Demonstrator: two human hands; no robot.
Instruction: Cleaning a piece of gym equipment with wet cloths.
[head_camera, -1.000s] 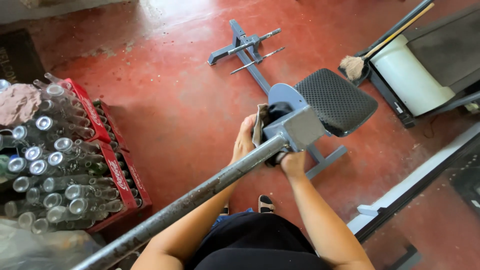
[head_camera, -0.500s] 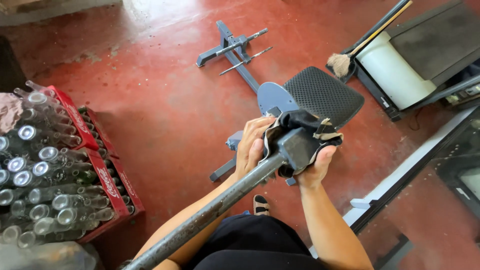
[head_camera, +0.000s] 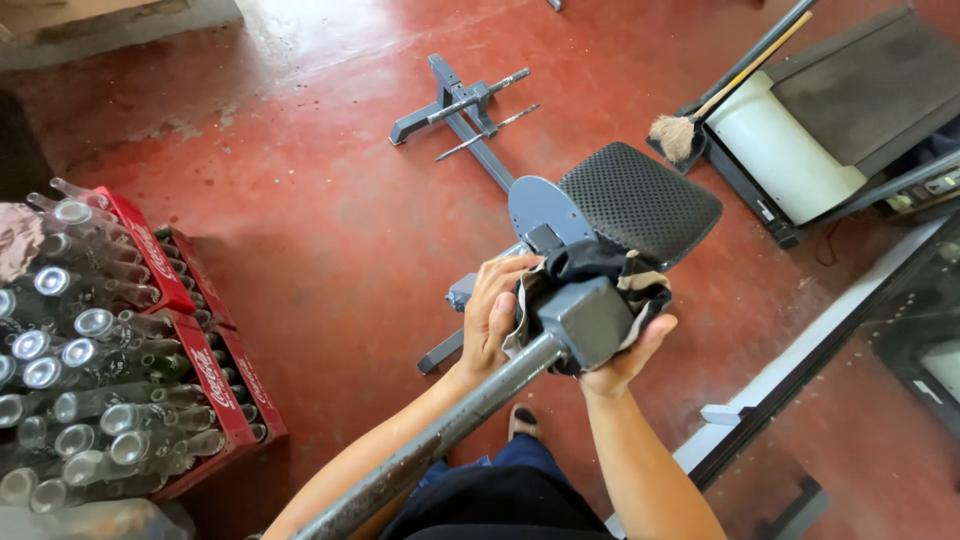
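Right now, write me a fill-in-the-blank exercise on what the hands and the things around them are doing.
1. Both hands press a dark ____ around the square grey block at the end of the metal bar.
2. The floor is painted ____.
3. Left of the person, the red crates hold empty glass ____.
4. Beyond the hands, the exercise machine's black perforated ____ sits on a grey-blue frame.

Missing words: cloth; red; bottles; seat
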